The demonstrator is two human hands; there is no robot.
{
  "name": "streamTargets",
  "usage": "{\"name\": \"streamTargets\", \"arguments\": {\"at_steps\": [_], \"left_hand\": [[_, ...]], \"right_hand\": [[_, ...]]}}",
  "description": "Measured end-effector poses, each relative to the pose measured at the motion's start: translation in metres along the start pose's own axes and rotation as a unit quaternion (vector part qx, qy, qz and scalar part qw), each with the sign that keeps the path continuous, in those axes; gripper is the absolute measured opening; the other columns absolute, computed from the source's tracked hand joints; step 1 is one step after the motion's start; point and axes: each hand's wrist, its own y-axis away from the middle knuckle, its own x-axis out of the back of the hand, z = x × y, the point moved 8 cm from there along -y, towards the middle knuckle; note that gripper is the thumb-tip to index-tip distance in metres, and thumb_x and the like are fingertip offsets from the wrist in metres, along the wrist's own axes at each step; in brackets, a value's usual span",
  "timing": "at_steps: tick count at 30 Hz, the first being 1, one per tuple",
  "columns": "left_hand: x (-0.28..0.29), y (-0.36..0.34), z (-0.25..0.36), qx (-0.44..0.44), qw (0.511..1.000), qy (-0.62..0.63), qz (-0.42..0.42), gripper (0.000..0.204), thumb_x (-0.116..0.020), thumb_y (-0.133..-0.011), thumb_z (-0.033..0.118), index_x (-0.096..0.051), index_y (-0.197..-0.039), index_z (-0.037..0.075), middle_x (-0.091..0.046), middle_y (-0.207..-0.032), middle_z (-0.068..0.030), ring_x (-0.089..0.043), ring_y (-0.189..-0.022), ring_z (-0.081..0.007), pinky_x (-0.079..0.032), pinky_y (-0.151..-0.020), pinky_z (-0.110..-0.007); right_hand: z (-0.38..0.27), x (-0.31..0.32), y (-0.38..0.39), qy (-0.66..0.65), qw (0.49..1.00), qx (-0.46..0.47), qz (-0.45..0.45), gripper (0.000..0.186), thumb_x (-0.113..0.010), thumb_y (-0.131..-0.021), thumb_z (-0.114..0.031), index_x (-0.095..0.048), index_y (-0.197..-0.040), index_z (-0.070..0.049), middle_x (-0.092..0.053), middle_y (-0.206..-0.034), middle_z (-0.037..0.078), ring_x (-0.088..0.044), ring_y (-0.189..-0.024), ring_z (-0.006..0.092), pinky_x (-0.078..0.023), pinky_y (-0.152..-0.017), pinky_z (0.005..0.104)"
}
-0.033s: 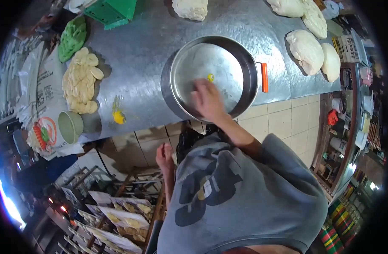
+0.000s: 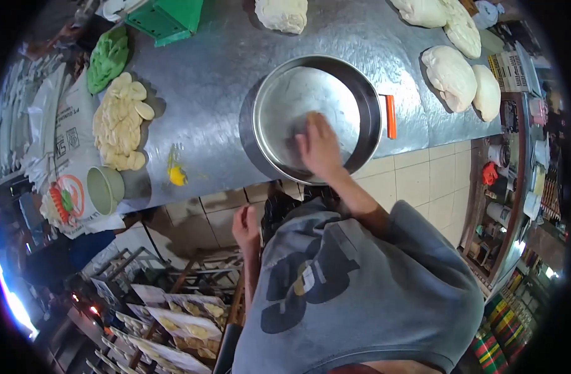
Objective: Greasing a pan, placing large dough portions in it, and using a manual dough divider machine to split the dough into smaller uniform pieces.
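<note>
While the right hand (image 2: pixel 319 146) lies flat and open inside the round steel pan (image 2: pixel 360 87), gripping nothing, that rigid, light, slick pan looks best taken by its rim just beyond the fingertips.

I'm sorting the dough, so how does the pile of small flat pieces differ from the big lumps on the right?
The pile of small flat pale dough discs holds many thin pieces heaped together; the two big rounded white dough lumps are thick, smooth and side by side. Both rest on the metal table.
</note>
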Motion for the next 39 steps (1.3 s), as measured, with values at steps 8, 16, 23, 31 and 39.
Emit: {"name": "streamTargets", "arguments": {"at_steps": [8, 16, 23, 31, 39], "left_hand": [[-0.12, -0.113, 0.098, -0.218, 0.976, -0.02, -0.002, 0.052, -0.056, -0.088, 0.007, -0.037, -0.136, -0.002, -0.044, -0.13, -0.0233, -0.044, -0.12, -0.0361, -0.036, -0.1, -0.041], [-0.125, -0.119, 0.08, -0.161, 0.986, -0.037, 0.019, 0.05, -0.045, -0.085, -0.004, -0.036, -0.134, -0.004, -0.044, -0.129, -0.0247, -0.042, -0.118, -0.0399, -0.033, -0.101, -0.044], [-0.124, -0.123, 0.079, -0.17, 0.985, -0.014, 0.027, 0.051, -0.043, -0.087, -0.002, -0.033, -0.138, 0.0, -0.041, -0.135, -0.0224, -0.041, -0.125, -0.0367, -0.031, -0.104, -0.04], [-0.122, -0.126, 0.08, -0.133, 0.99, 0.041, 0.018, 0.051, -0.044, -0.087, -0.004, -0.034, -0.137, -0.003, -0.042, -0.133, -0.0248, -0.041, -0.122, -0.0398, -0.032, -0.103, -0.043], [-0.134, -0.124, 0.079, -0.129, 0.98, 0.148, -0.04, 0.053, -0.044, -0.086, -0.002, -0.033, -0.139, -0.003, -0.04, -0.137, -0.023, -0.041, -0.123, -0.0372, -0.031, -0.104, -0.042]], "right_hand": [[-0.011, -0.071, -0.022, 0.08, 0.963, 0.177, -0.188, 0.062, -0.041, -0.095, -0.034, -0.023, -0.144, -0.001, -0.025, -0.149, 0.02, -0.016, -0.141, 0.0364, -0.014, -0.114, 0.0497], [-0.039, -0.106, -0.064, 0.009, 0.968, 0.226, -0.108, 0.05, -0.039, -0.094, -0.022, -0.037, -0.136, 0.006, -0.037, -0.143, 0.02, -0.033, -0.134, 0.0327, -0.027, -0.109, 0.0453], [-0.006, -0.058, -0.072, 0.235, 0.972, 0.0, 0.027, 0.048, -0.046, -0.091, -0.024, -0.041, -0.135, -0.004, -0.038, -0.143, 0.017, -0.035, -0.132, 0.0306, -0.025, -0.109, 0.0471], [0.01, -0.041, -0.028, 0.256, 0.937, -0.001, -0.236, 0.054, -0.042, -0.095, -0.036, -0.033, -0.143, -0.013, -0.025, -0.15, 0.014, -0.019, -0.141, 0.0273, -0.013, -0.114, 0.0486], [0.101, -0.069, -0.046, 0.071, 0.957, -0.272, 0.074, 0.061, -0.035, -0.096, -0.043, -0.027, -0.145, -0.007, -0.016, -0.152, 0.022, -0.01, -0.142, 0.0366, -0.009, -0.111, 0.0575]]}}
